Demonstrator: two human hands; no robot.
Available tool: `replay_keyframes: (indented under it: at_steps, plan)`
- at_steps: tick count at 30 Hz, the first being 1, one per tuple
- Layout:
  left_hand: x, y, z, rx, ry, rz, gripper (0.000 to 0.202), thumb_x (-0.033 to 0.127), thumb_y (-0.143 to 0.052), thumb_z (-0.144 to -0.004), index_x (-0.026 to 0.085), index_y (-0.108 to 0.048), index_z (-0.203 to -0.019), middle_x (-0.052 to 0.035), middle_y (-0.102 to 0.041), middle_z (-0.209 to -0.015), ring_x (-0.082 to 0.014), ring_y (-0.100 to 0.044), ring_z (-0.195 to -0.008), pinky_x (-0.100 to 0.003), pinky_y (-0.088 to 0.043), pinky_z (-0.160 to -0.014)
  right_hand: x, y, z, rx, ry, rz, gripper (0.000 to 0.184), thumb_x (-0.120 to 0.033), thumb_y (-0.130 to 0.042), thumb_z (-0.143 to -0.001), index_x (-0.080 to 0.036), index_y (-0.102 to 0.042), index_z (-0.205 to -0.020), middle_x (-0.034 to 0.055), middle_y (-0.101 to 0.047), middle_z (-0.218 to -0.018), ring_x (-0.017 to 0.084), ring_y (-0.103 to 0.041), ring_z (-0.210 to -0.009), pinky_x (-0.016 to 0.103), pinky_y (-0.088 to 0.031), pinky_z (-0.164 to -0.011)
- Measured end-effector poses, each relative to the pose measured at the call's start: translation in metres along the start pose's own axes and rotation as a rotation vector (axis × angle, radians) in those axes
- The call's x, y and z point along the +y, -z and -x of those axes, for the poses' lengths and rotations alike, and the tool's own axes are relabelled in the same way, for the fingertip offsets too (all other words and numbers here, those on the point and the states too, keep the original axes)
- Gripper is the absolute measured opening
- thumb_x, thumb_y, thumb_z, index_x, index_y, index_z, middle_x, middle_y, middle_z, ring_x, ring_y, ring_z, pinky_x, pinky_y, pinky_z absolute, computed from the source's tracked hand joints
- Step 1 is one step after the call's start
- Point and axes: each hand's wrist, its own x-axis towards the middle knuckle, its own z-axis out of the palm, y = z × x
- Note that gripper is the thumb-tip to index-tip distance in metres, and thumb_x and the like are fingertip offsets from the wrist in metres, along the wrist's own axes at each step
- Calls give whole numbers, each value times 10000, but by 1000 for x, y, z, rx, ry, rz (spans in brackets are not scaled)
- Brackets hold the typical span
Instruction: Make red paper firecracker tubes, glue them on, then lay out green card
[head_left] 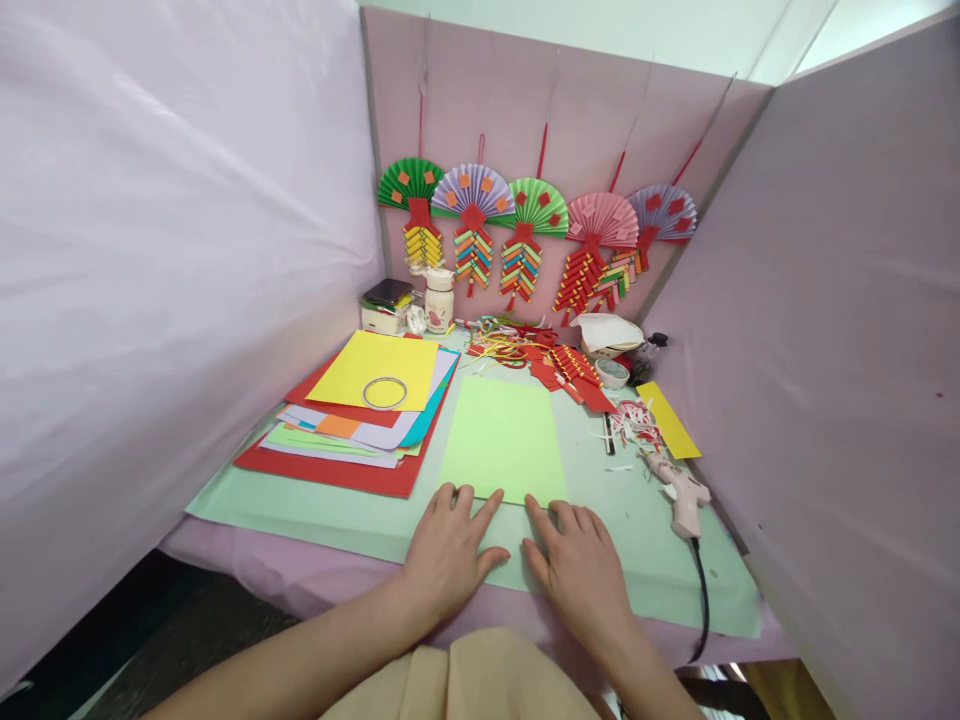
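Note:
A light green sheet of paper point(504, 435) lies flat on the table, right in front of me. At its near edge, my left hand point(454, 545) rests with fingers spread, the fingertips touching the left part of that edge. My right hand point(577, 560) is opposite, fingers also apart and tips on the right part of the same edge. Neither hand grips anything. To the left, a stack of coloured paper has a yellow sheet point(360, 365) on top, with a ring of tape point(385, 394) lying on it. A glue gun point(679, 495) with a black cord lies to the right.
Paper fans with firecracker tassels point(534, 205) hang on the back panel. Behind the green sheet are yellow and red cords point(502, 348) and a red firecracker string point(576, 370). A bottle point(439, 303) stands at back left. A yellow strip point(670, 420) lies by the right panel point(840, 350).

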Motion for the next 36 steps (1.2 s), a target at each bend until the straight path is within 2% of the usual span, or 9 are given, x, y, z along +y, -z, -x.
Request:
replay_keyframes:
  at_steps: [9, 15, 17, 19, 22, 25, 29, 36]
  plan:
    - [0, 3, -1, -20, 15, 43, 647, 568, -534, -836, 301, -429, -1417, -116, -561, -1093, -307, -457, -1031, -437, -409, -899, -2, -3, 2, -1, -24, 19, 423, -330, -502, -907, -306, -514, -1329, 69, -615, -1092, 242, -532, -1042, 450, -296, -1023]
    - [0, 1, 2, 13, 12, 21, 631, 579, -524, -838, 294, -456, -1397, -121, -576, -1102, -311, -483, -1048, -459, -400, -923, -4, -4, 3, 24, -30, 15, 427, -308, -508, -903, -291, -514, -1330, 76, -614, -1088, 237, -533, -1050, 448, -311, -1030]
    - [-2, -2, 2, 34, -4, 13, 624, 589, -506, -845, 294, -461, -1392, -128, -577, -1158, -319, -487, -1098, -478, -380, -957, -5, -6, 3, 51, -26, 4, 421, -300, -520, -893, -279, -531, -1313, 84, -605, -1131, 249, -521, -1073, 448, -331, -1024]
    - [-5, -7, 0, 66, -40, 8, 620, 602, -475, -856, 278, -472, -1385, -132, -548, -1277, -330, -454, -1202, -494, -333, -1020, -5, -8, 2, 81, -11, -9, 411, -282, -529, -881, -246, -554, -1289, 96, -582, -1207, 267, -497, -1121, 450, -346, -1026]
    - [-9, -19, -3, 118, -150, 5, 629, 594, -419, -887, 194, -492, -1368, -132, -426, -1455, -324, -321, -1364, -474, -242, -1114, -6, -14, 1, 109, 30, -37, 395, -228, -512, -874, -182, -565, -1262, 108, -563, -1261, 272, -473, -1172, 449, -349, -1053]
    - [-11, -29, -6, 131, -239, 24, 617, 531, -384, -925, 114, -465, -1372, -148, -359, -1504, -281, -268, -1410, -423, -239, -1137, -5, -19, 1, 107, 65, -66, 403, -193, -496, -874, -145, -543, -1271, 113, -580, -1229, 255, -493, -1150, 428, -385, -1041]
    - [-12, -32, -6, 95, -236, 39, 613, 476, -417, -924, 84, -416, -1395, -176, -353, -1500, -278, -300, -1400, -427, -282, -1120, -3, -18, 1, 72, 77, -91, 429, -197, -502, -882, -122, -511, -1304, 122, -581, -1208, 252, -511, -1119, 387, -452, -974]
    - [-11, -24, -5, 68, -202, 36, 647, 504, -459, -894, 88, -436, -1390, -170, -306, -1523, -340, -211, -1423, -461, -279, -1116, 0, -15, -1, 70, 107, -113, 441, -219, -523, -885, -122, -499, -1314, 121, -583, -1188, 251, -516, -1078, 383, -477, -932]
